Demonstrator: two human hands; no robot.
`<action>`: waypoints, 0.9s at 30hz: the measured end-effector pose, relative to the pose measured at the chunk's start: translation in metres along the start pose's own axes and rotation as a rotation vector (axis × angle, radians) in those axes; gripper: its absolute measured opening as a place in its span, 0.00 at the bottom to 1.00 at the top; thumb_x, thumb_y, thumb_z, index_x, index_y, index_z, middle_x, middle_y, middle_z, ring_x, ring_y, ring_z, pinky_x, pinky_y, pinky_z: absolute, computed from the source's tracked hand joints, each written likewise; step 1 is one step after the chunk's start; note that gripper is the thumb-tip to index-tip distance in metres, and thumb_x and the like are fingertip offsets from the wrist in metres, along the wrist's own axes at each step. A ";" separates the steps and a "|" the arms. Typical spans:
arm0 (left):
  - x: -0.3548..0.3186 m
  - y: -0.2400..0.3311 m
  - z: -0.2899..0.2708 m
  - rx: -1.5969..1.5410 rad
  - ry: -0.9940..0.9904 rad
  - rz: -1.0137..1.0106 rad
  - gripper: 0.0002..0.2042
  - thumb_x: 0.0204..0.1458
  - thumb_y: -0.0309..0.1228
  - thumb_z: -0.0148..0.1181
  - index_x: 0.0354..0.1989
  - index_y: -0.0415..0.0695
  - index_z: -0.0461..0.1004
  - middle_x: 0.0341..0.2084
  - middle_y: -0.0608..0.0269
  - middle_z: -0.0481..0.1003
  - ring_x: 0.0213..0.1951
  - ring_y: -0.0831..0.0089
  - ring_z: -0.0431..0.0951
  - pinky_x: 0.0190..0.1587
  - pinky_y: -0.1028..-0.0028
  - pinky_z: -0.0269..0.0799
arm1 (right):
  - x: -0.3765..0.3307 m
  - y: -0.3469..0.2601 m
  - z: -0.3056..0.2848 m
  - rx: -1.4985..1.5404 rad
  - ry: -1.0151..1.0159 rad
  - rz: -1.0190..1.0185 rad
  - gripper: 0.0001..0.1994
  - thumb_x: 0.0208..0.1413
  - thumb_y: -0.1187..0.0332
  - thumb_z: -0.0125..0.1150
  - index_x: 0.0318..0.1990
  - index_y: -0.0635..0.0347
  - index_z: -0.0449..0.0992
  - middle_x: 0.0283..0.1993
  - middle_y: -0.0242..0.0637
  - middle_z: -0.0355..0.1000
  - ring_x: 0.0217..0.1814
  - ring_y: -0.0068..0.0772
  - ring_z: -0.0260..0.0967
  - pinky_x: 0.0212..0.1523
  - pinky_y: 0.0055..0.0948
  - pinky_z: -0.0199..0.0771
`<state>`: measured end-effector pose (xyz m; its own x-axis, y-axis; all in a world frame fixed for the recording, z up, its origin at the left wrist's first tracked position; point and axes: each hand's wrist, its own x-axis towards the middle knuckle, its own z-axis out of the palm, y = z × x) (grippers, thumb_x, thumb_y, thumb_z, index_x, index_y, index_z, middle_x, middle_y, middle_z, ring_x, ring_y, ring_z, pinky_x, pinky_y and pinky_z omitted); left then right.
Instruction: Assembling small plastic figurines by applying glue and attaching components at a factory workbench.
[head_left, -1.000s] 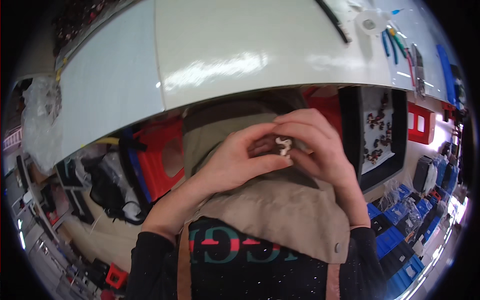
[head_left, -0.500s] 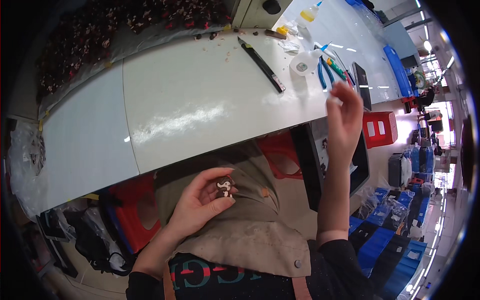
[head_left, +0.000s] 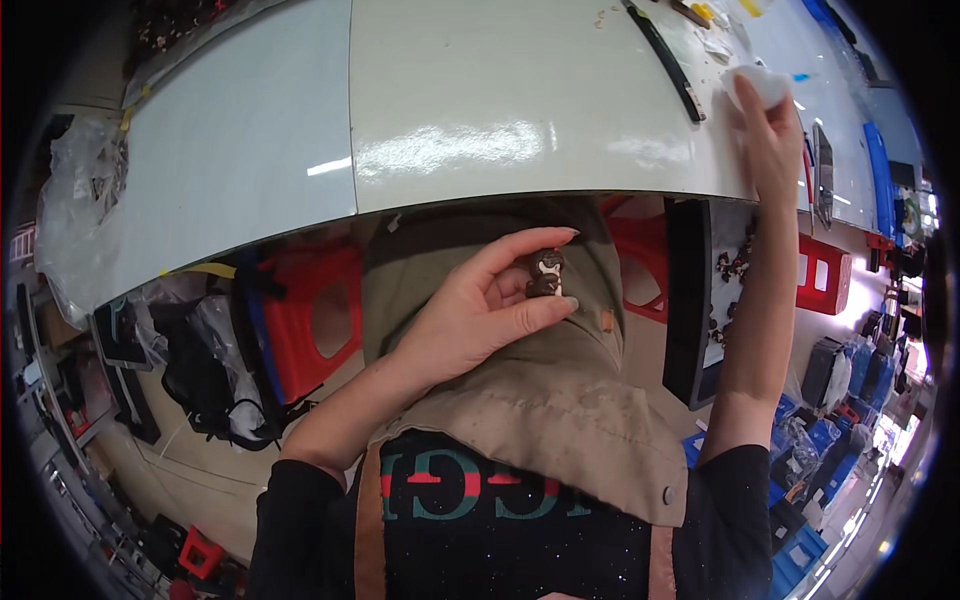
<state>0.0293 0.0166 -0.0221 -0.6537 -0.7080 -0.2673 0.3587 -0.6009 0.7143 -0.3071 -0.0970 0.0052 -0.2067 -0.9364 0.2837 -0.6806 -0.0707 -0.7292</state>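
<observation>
Over my lap, my left hand (head_left: 455, 320) pinches a small dark brown and white figurine (head_left: 546, 275) between thumb and fingers. The figurine is upright, its pale front showing. At the far right of the table, my right hand (head_left: 775, 150) has its fingers round a white squeeze bottle (head_left: 764, 88) with a blue tip. The bottle leans over, tip toward the right. Whether it still touches the tabletop I cannot tell. Left of the bottle lies a black craft knife (head_left: 665, 62).
The white table (head_left: 450, 110) has its front edge just beyond my lap. A black tray (head_left: 690, 300) holding several small brown pieces is below the edge on the right. Red stools (head_left: 310, 340) flank my legs. A dark phone (head_left: 822, 175) lies right of my right wrist.
My right hand has reached forward from above the table's edge and taken hold of the squeeze bottle. My left hand still holds the figurine. The whole view has shifted, moving the table up and right.
</observation>
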 end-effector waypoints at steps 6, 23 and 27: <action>-0.004 -0.006 -0.009 -0.093 0.070 -0.094 0.26 0.52 0.22 0.59 0.61 0.43 0.59 0.46 0.66 0.67 0.45 0.83 0.69 0.49 0.82 0.66 | -0.069 -0.041 -0.006 0.160 -0.069 -0.024 0.18 0.56 0.64 0.57 0.50 0.64 0.67 0.44 0.39 0.73 0.43 0.24 0.68 0.46 0.23 0.66; 0.009 -0.012 -0.009 -0.296 0.042 -0.187 0.21 0.55 0.28 0.44 0.57 0.37 0.61 0.49 0.53 0.69 0.39 0.74 0.74 0.46 0.73 0.72 | -0.162 -0.059 -0.009 0.082 -0.405 -0.149 0.23 0.36 0.55 0.72 0.33 0.65 0.73 0.29 0.34 0.69 0.29 0.31 0.64 0.31 0.27 0.62; 0.009 -0.012 -0.009 -0.323 0.054 -0.199 0.20 0.54 0.28 0.44 0.56 0.37 0.62 0.48 0.53 0.69 0.37 0.74 0.75 0.45 0.73 0.73 | -0.165 -0.059 -0.006 0.089 -0.432 -0.135 0.24 0.37 0.52 0.72 0.32 0.65 0.73 0.28 0.34 0.69 0.28 0.30 0.64 0.29 0.26 0.61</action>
<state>0.0252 0.0143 -0.0382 -0.6987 -0.5791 -0.4201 0.4257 -0.8085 0.4063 -0.2371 0.0634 0.0054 0.2045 -0.9728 0.1085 -0.6144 -0.2138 -0.7595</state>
